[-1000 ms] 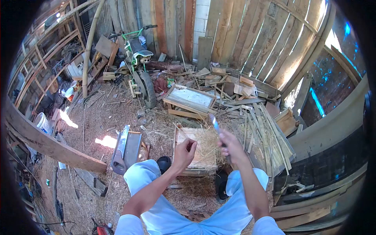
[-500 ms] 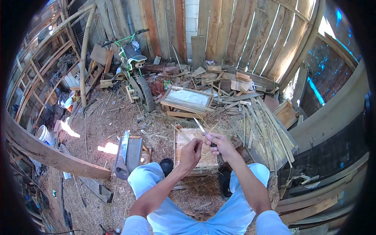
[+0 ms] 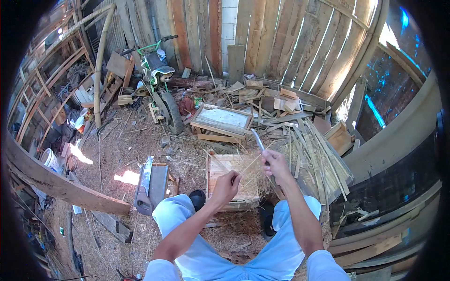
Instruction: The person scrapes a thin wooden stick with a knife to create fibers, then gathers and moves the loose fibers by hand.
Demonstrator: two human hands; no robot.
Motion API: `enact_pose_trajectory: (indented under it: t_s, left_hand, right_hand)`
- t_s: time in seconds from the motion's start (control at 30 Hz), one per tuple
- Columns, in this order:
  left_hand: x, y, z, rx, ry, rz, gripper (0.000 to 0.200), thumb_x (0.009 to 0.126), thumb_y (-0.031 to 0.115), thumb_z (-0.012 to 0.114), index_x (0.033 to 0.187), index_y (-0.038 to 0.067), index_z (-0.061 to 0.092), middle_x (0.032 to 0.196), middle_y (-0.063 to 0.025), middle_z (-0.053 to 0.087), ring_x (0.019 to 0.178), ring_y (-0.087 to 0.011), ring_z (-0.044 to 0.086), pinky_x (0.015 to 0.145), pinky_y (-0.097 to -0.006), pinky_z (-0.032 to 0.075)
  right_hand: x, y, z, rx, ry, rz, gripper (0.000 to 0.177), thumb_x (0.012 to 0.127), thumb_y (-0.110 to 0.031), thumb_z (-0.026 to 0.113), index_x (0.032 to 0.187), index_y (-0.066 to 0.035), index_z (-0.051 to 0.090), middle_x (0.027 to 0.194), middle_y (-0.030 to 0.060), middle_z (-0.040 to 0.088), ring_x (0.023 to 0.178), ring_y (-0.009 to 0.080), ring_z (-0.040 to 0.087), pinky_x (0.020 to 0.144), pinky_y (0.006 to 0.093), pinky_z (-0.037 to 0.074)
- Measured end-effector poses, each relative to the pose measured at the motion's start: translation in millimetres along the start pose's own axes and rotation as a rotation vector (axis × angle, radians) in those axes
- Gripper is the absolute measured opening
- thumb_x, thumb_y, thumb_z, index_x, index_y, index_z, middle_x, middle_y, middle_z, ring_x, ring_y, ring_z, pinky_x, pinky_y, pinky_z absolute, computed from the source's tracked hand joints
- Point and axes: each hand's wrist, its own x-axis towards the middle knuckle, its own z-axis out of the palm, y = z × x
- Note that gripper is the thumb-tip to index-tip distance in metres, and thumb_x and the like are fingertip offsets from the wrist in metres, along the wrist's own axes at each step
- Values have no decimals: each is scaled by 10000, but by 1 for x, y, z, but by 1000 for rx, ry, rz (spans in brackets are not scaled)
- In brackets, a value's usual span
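Observation:
My left hand (image 3: 227, 187) is closed in a pinch on a thin pale bamboo strip (image 3: 216, 161), which sticks out past the fingers. In my right hand (image 3: 277, 167) is a knife (image 3: 257, 139), gripped by its dark handle with the blade pointing up and away from me. The blade is apart from the strip. Below both hands, between my knees, stands a low wooden box (image 3: 213, 183) with thin shavings on its right side.
A handsaw (image 3: 143, 192) lies on a small bench (image 3: 159, 180) to the left. Split strips (image 3: 323, 164) are heaped on a board at right. Farther off are a framed wooden box (image 3: 222, 116), scrap wood (image 3: 267, 96) and a motorbike (image 3: 164, 89). Shavings litter the ground.
My right hand has moved right with the knife, away from my left hand, and the blade has swung toward the upper left. My left hand has barely moved.

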Motion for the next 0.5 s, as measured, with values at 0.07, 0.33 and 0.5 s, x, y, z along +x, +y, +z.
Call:
enact_pose_trajectory:
  t_s: [0.07,0.33,0.5]
  left_hand:
    - [-5,-7,-4,-18,-20,-14,160,883,118,571,848,-37,584,634,-184,579,514,-221,540,503,-335,407]
    - [4,-1,-11,34,61,30,130,865,108,597,871,-21,604,641,-188,584,496,-239,540,484,-342,394]
    - [8,12,-13,54,50,23,123,855,102,604,854,-21,601,647,-195,583,502,-265,547,483,-345,397]
  right_hand:
    - [1,-2,-6,8,9,-14,243,946,-217,500,1056,-20,591,676,-23,493,461,28,373,373,167,283]
    - [-11,25,28,73,-345,203,181,933,-191,521,953,-31,601,722,-11,521,463,25,363,373,162,269]
    - [-11,4,23,83,-271,183,163,929,-168,524,903,-22,591,720,-7,520,466,29,361,367,167,257]
